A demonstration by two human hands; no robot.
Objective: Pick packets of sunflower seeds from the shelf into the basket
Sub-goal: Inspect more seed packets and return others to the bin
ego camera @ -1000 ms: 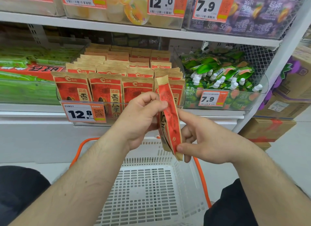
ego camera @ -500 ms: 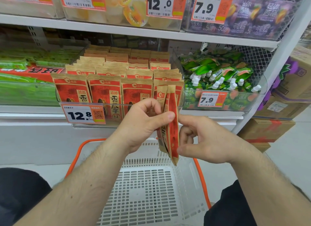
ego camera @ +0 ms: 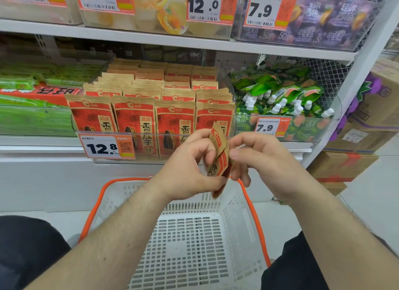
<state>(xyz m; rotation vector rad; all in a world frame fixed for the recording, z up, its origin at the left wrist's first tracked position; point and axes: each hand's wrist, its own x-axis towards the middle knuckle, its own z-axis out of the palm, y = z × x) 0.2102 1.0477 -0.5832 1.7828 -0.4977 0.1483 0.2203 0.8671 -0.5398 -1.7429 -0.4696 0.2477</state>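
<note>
With your left hand (ego camera: 190,166) and right hand (ego camera: 259,160) both pinching the seed packets (ego camera: 219,158), lower them squarely over the basket (ego camera: 194,242) before letting go.

Both hands, L (ego camera: 190,166) & R (ego camera: 265,160), raised, fingers curled, pinching.

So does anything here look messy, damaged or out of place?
Not really. The seed packets on the shelf stand in tidy rows, and the basket sits upright and empty. Only the held packets are tilted, pinched between the left hand and right hand.
</note>
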